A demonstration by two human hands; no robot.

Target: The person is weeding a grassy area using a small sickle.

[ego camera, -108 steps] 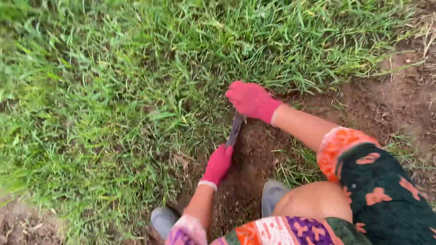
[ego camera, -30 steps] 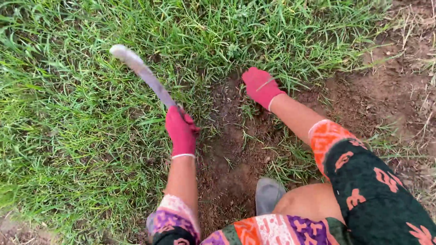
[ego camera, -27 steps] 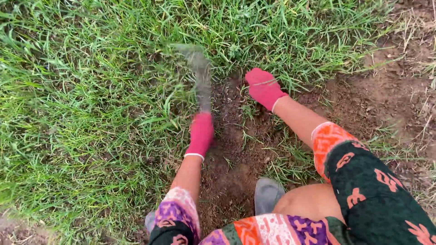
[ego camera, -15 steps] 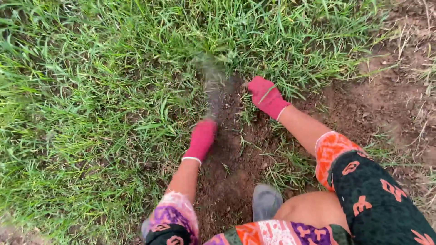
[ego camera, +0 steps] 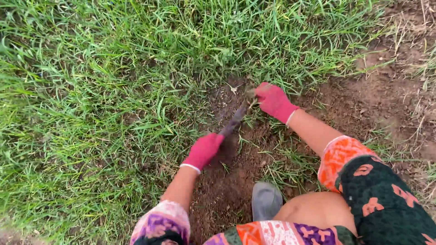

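Sickle swing lands at the grass roots.
Left hand (ego camera: 204, 149) clenches the sickle (ego camera: 234, 120), now down from its raised position; right hand (ego camera: 274, 100) grasps a grass tuft (ego camera: 250, 94) beside the blade.

Outdoors, a garden or field plot — thick green grass (ego camera: 113, 90) edging bare brown soil (ego camera: 231, 181).
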